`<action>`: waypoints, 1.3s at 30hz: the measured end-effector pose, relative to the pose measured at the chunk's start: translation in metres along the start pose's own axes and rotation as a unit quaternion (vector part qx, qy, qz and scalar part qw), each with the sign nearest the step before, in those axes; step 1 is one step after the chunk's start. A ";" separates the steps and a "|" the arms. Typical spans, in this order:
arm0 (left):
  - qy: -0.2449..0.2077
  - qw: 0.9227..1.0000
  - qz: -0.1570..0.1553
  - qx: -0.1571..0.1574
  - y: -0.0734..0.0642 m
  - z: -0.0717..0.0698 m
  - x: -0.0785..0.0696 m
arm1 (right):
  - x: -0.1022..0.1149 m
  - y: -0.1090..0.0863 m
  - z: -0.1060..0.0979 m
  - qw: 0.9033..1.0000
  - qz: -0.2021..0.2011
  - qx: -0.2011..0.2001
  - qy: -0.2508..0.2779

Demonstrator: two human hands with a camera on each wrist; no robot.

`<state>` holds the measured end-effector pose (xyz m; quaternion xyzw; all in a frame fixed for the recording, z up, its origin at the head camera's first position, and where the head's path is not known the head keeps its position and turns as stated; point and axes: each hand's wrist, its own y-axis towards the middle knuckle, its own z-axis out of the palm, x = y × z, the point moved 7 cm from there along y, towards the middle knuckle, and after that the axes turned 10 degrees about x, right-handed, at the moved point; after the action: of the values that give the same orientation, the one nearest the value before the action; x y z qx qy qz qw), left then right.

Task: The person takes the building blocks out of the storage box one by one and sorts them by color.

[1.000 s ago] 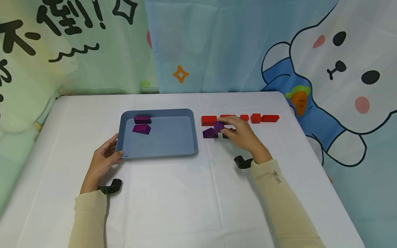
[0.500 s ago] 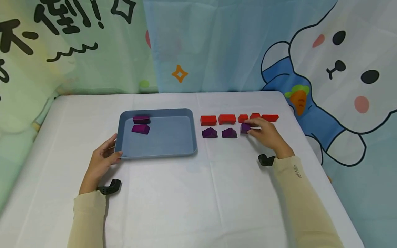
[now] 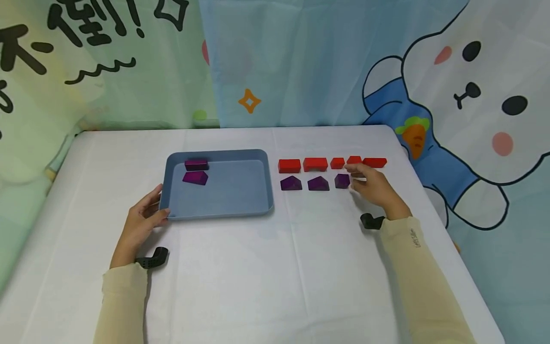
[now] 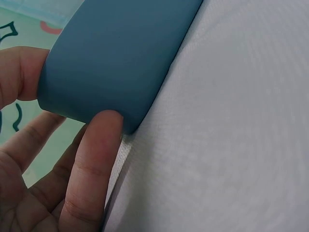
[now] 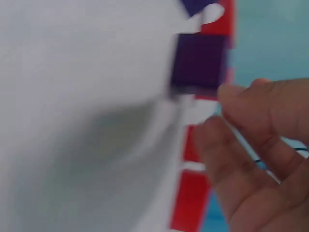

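Observation:
My left hand grips the near-left corner of a blue-grey tray, thumb on the near wall and a finger on the left wall, as the left wrist view shows. Two purple blocks, a bar-shaped one and an angled one, lie inside the tray at the upper left. My right hand is just right of a small purple block on the table, its fingers relaxed and holding nothing. In the blurred right wrist view that purple block stands beyond the fingertips.
Two purple blocks, one and another, continue the row leftward. Behind runs a row of several red blocks; my right fingers partly cover one. White cloth covers the table; a printed curtain hangs behind.
My right hand carried the small purple block rightward along the row, set it down beside the other two and let go, drawing slightly right. The left hand stays at the tray.

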<state>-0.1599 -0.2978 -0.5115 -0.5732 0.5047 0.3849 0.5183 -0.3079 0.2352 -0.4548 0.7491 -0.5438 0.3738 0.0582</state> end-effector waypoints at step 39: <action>-0.007 1.000 0.004 0.003 0.004 -0.003 0.002 | 0.230 0.095 0.154 0.970 -0.143 0.004 0.196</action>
<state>-0.1642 -0.3005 -0.5135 -0.5667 0.5042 0.3895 0.5224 -0.2829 -0.0563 -0.4517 0.7313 -0.4073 0.5035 0.2138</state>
